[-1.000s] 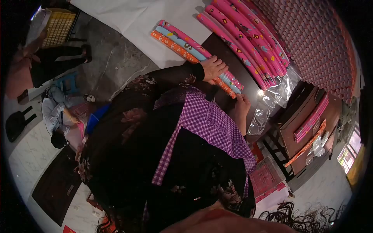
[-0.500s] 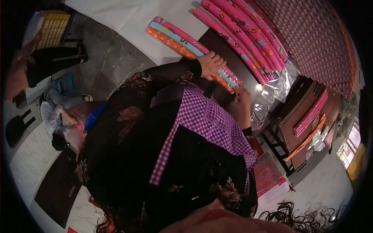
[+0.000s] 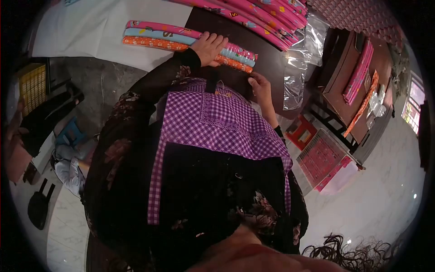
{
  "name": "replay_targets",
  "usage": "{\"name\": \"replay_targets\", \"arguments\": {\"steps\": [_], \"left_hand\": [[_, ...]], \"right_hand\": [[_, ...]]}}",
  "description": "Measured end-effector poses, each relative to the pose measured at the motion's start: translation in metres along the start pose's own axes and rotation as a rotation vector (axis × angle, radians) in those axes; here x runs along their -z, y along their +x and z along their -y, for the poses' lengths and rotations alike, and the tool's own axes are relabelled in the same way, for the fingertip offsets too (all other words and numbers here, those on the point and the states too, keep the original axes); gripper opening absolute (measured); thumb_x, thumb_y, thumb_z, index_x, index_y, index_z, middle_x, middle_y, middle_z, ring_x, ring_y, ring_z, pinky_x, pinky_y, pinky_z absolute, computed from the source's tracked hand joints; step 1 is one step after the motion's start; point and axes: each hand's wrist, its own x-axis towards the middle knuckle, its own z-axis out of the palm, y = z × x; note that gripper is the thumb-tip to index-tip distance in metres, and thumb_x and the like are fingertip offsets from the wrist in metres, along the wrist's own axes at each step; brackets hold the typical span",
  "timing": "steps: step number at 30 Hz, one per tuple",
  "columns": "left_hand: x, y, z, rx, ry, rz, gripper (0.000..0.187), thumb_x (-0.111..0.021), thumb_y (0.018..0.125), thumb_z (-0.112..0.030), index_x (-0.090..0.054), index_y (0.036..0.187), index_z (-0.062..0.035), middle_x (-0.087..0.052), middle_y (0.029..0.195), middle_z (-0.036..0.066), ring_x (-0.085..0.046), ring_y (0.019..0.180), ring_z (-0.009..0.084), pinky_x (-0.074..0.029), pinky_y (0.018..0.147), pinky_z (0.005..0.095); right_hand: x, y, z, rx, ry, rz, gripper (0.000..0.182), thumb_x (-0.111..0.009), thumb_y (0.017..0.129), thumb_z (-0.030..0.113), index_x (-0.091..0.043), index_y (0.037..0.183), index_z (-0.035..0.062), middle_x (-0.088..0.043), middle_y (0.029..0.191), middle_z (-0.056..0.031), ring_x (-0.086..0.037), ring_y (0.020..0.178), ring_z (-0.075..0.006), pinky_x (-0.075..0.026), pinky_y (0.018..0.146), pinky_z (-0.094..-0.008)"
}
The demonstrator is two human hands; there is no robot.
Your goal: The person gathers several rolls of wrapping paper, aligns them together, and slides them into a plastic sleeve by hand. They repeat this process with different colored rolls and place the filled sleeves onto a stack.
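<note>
Three patterned wrapping paper rolls [image 3: 158, 34], pink, light blue and orange, lie side by side on a dark table [image 3: 267, 68]. Shiny clear film shows around their right part. My left hand [image 3: 209, 48] lies across the rolls, fingers over the top and thumb at the near side, gripping them. Close to their right end, just off the orange roll, is my right hand [image 3: 261, 88]. Its thumb and forefinger are apart, the other fingers curled, and nothing shows between them.
More pink rolls [image 3: 253, 20] lie at the back. Clear plastic film [image 3: 294, 86] hangs at the table's right edge. A brown side table [image 3: 358, 90] holds further rolls. A wire crate [image 3: 324, 154] stands on the right; another person [image 3: 70, 172] is at the left.
The view has turned, so the rolls appear further left and more level. My left hand stays on them. My right hand, close to the roll ends before, now sits slightly off them with fingers apart.
</note>
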Motion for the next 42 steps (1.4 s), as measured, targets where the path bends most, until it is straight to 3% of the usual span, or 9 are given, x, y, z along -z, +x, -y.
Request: {"name": "replay_targets", "arguments": {"steps": [2,5,14,26,36,42], "left_hand": [[-0.007,-0.001,0.002,-0.034,0.028,-0.194,0.099,-0.070,0.068,-0.062,-0.036,0.136,0.0015,-0.047,0.123,0.013,-0.043,0.110,0.0276,-0.034,0.094,0.0442],[-0.002,0.002,0.000,-0.003,-0.018,-0.017,0.101,-0.068,0.073,-0.060,-0.028,0.142,0.0020,-0.042,0.130,0.016,-0.039,0.117,0.0302,-0.029,0.101,0.0458],[0.001,0.002,-0.002,0.008,-0.023,-0.010,0.103,-0.070,0.070,-0.060,-0.028,0.141,0.0014,-0.042,0.130,0.016,-0.040,0.116,0.0305,-0.030,0.101,0.0465],[0.013,-0.004,-0.003,0.002,0.027,-0.049,0.099,-0.068,0.070,-0.062,-0.035,0.138,0.0016,-0.045,0.126,0.012,-0.042,0.113,0.0280,-0.032,0.096,0.0435],[0.013,-0.004,-0.004,-0.006,0.051,-0.081,0.099,-0.066,0.071,-0.064,-0.036,0.137,0.0035,-0.047,0.125,0.015,-0.043,0.112,0.0289,-0.033,0.095,0.0442],[0.012,-0.003,-0.006,0.002,0.039,-0.065,0.099,-0.066,0.070,-0.065,-0.036,0.137,0.0029,-0.046,0.126,0.015,-0.043,0.113,0.0295,-0.033,0.097,0.0446]], "right_hand": [[-0.006,0.004,0.000,-0.047,0.157,0.021,0.027,-0.065,0.087,0.014,-0.065,0.109,-0.0009,-0.059,0.076,0.0023,-0.045,0.058,-0.0025,-0.036,0.049,-0.0192],[-0.013,0.011,0.001,-0.058,0.166,-0.032,0.021,-0.064,0.088,0.014,-0.067,0.102,-0.0013,-0.059,0.074,0.0020,-0.045,0.058,-0.0025,-0.036,0.050,-0.0193],[-0.019,0.020,-0.004,-0.056,0.212,-0.075,0.020,-0.063,0.088,0.018,-0.065,0.079,0.0008,-0.051,0.061,0.0035,-0.041,0.048,-0.0045,-0.030,0.042,-0.0221],[-0.016,0.021,0.021,-0.239,0.333,-0.005,0.018,-0.062,0.085,0.014,-0.058,0.070,0.0048,-0.048,0.059,0.0014,-0.039,0.042,-0.0066,-0.028,0.038,-0.0228],[-0.007,0.037,0.023,-0.398,0.375,0.078,0.017,-0.061,0.082,0.012,-0.053,0.068,0.0096,-0.045,0.057,0.0017,-0.032,0.039,-0.0061,-0.021,0.035,-0.0233],[-0.002,0.047,0.023,-0.526,0.374,0.116,0.018,-0.062,0.083,0.015,-0.051,0.069,0.0113,-0.043,0.056,0.0022,-0.032,0.040,-0.0074,-0.022,0.037,-0.0251]]}}
